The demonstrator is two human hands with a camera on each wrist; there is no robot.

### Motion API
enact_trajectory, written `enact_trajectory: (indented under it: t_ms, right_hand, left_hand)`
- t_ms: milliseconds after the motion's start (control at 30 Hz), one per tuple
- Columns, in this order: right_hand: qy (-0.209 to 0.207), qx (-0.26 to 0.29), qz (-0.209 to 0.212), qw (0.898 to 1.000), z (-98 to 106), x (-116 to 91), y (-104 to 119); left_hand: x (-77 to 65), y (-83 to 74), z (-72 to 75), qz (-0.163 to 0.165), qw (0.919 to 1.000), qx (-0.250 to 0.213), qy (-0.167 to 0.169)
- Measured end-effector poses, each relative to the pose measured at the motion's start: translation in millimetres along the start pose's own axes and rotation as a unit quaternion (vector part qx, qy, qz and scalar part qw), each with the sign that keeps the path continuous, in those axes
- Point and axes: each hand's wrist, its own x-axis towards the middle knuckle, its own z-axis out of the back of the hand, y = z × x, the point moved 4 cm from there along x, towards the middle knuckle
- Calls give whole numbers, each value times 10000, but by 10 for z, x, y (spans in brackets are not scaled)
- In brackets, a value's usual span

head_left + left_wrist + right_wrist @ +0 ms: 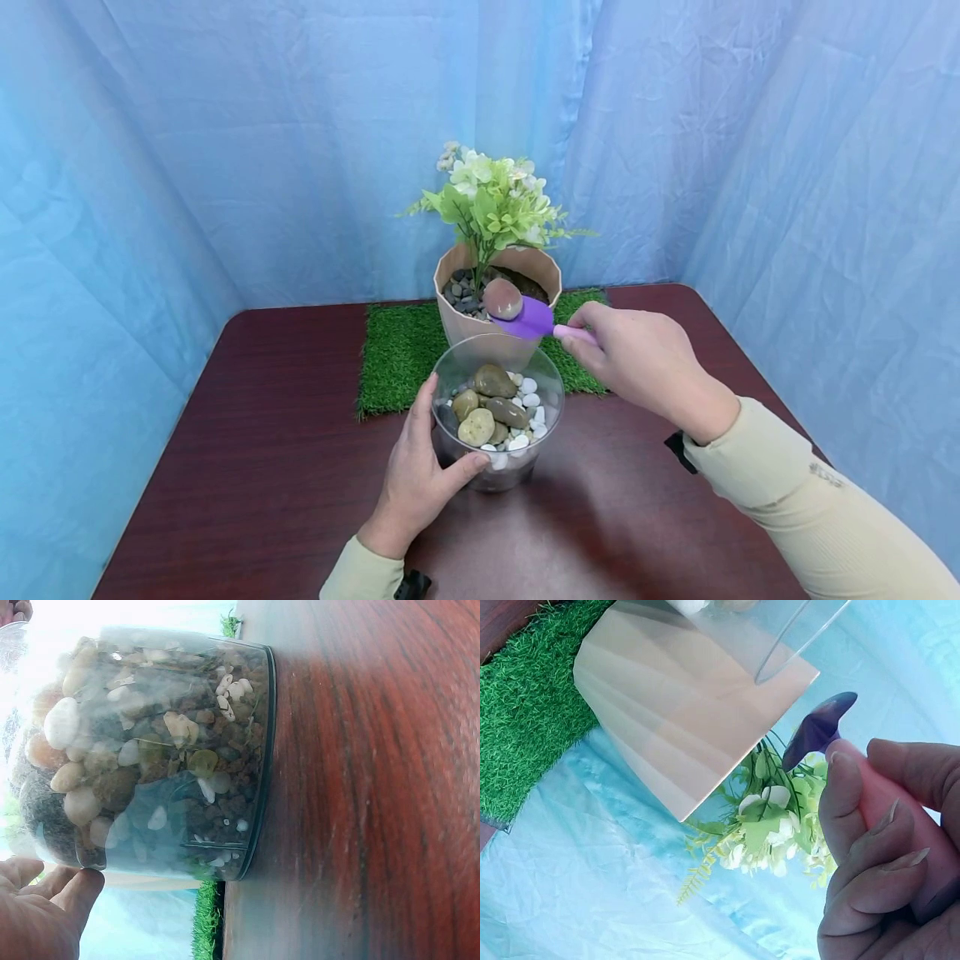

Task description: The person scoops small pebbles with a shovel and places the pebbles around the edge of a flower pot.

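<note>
Purple trowel (534, 318) is in my right hand (633, 354), my fingers curled round its pink handle (576, 335); its blade is raised over the far rim of the clear container (510, 477) and carries a reddish stone (502, 298). With my left hand (420, 475) I grasp the container's left side, thumb on its near side. White pebbles (531, 400) and brown stones (493, 381) lie inside the container. Just beyond it, a beige pot (455, 321) holds a flowering plant (498, 204).

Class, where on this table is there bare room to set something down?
Bare table stretches left of the grass mat and left hand; another patch lies between the clear tub and right sleeve. The middle is crowded with mat, flowerpot and tub.
</note>
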Motion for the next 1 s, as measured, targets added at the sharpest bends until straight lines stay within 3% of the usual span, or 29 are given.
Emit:
enact_trajectory:
  t_ms: [467, 1000]
  right_hand:
    - [-529, -390, -19, 9978, -85, 192, -3]
    - [33, -537, -726, 9959, -220, 444, -149]
  left_hand:
    - [-4, 9, 3, 49, 10000, 23, 20]
    - [-4, 9, -8, 17, 10000, -10, 8]
